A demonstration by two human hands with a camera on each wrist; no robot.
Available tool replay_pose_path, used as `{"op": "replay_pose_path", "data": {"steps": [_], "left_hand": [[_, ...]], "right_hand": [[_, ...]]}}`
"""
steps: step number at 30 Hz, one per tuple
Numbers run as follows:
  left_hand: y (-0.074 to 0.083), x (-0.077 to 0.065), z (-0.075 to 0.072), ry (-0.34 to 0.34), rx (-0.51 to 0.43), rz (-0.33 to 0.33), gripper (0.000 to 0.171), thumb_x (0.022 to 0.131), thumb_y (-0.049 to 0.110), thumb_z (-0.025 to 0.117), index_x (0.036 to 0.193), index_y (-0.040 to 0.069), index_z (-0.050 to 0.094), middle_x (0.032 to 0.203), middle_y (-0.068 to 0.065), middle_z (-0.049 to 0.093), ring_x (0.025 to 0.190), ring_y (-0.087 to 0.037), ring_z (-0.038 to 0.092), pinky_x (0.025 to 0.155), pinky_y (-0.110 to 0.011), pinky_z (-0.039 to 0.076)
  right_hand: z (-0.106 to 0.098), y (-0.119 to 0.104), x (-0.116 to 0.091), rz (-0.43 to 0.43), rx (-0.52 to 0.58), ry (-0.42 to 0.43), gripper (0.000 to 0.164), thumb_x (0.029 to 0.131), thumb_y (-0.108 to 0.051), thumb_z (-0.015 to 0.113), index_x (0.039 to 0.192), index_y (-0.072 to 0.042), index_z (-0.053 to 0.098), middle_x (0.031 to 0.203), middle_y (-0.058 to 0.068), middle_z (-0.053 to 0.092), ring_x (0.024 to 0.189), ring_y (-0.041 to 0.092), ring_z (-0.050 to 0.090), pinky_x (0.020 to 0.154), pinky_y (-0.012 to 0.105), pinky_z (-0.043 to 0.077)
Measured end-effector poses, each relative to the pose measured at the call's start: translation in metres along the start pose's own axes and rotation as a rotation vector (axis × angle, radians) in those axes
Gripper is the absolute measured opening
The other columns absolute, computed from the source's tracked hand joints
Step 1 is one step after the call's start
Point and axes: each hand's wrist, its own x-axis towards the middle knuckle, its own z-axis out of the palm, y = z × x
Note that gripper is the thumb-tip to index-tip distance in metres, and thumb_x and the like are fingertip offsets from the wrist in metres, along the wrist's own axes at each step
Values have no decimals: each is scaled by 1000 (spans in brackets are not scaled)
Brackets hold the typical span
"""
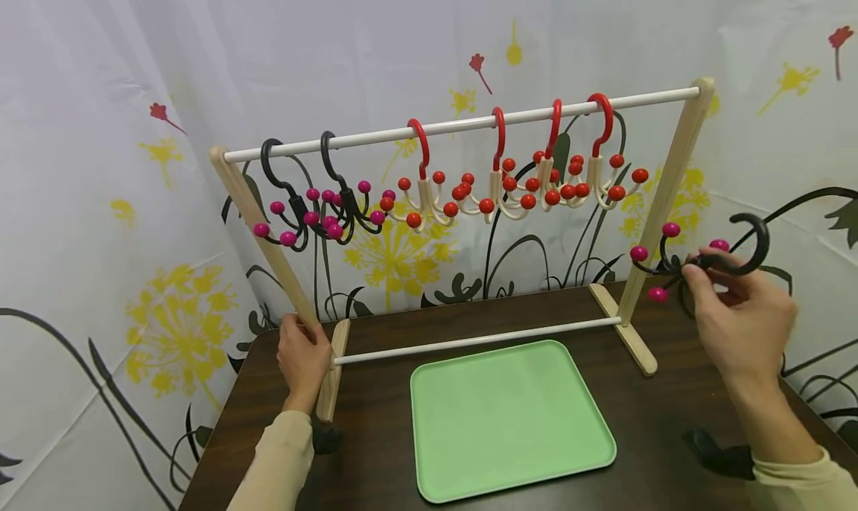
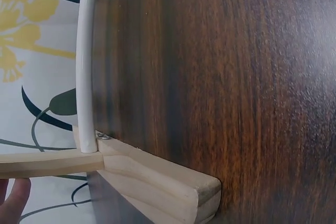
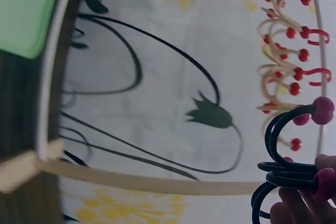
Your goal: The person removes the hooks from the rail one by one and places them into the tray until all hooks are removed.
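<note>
A wooden rack with a white top rail (image 1: 469, 124) stands on the table. My left hand (image 1: 303, 354) grips the foot of its left post (image 1: 268, 243). To the right of the rack, my right hand (image 1: 747, 317) holds a black multi-arm hook (image 1: 754, 254) with magenta ball tips, pinched near its stem, with the curved top pointing right. Two similar black hooks (image 1: 295, 205) hang at the rail's left end. Several red-topped cream hooks (image 1: 496, 179) with red balls hang from the middle to the right. In the right wrist view, the held hook's dark arms (image 3: 286, 174) loop in front of my fingers.
A light green tray (image 1: 512, 421) lies on the dark wood table (image 1: 375, 436) in front of the rack. A white lower bar (image 1: 476, 343) joins the two wooden feet (image 1: 626, 332). Behind hangs a white curtain (image 1: 335, 49) with a flower print.
</note>
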Motion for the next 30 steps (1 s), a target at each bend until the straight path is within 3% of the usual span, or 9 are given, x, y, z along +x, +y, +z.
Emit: {"op": "replay_pose_path", "data": {"steps": [3, 5, 10, 15, 18, 22, 30], "left_hand": [[0, 0, -1, -6, 10, 7, 22, 90, 12, 62, 105, 1, 51, 90, -16, 52, 70, -42, 57, 60, -56, 41], [0, 0, -1, -8, 14, 7, 22, 91, 12, 61, 105, 1, 50, 91, -16, 52, 70, -43, 56, 59, -56, 41], [-3, 3, -3, -7, 26, 3, 23, 91, 13, 61, 106, 1, 49, 92, -17, 51, 71, -45, 56, 60, -57, 40], [-4, 5, -2, -10, 34, 10, 24, 90, 14, 62, 105, 1, 49, 92, -18, 51, 72, -46, 56, 61, -58, 40], [-4, 6, 0, -19, 37, 33, 24, 90, 14, 61, 106, 0, 49, 91, -18, 50, 73, -47, 56, 62, -60, 40], [-3, 6, 1, -29, 48, 68, 24, 90, 13, 60, 106, 0, 48, 91, -19, 49, 75, -50, 55, 62, -62, 40], [-5, 6, 1, -39, 67, 97, 25, 89, 12, 60, 105, 0, 46, 87, -20, 47, 74, -51, 55, 61, -64, 40]], "right_hand": [[6, 13, -31, 50, -4, -33, 21, 84, -7, 76, 105, -4, 75, 93, -18, 70, 75, -8, 63, 62, 7, 43], [13, 22, -52, 84, -18, -66, 21, 83, -7, 78, 104, -6, 76, 89, -17, 70, 70, -9, 61, 59, 8, 42], [39, 48, -101, 169, -92, -191, 23, 81, -13, 81, 104, -13, 77, 87, 7, 75, 61, -12, 59, 49, 14, 42], [62, 70, -137, 188, -199, -320, 26, 80, -19, 83, 105, -17, 77, 80, 6, 75, 61, 10, 67, 48, 30, 41], [73, 77, -150, 184, -231, -364, 25, 79, -19, 83, 103, -17, 77, 82, 5, 75, 65, 23, 68, 49, 35, 40], [84, 79, -158, 203, -231, -422, 26, 79, -21, 83, 104, -16, 77, 88, 7, 75, 62, 25, 66, 49, 37, 39], [105, 79, -162, 200, -249, -479, 31, 81, -20, 81, 110, -12, 76, 97, 12, 74, 73, 34, 68, 53, 44, 43]]}}
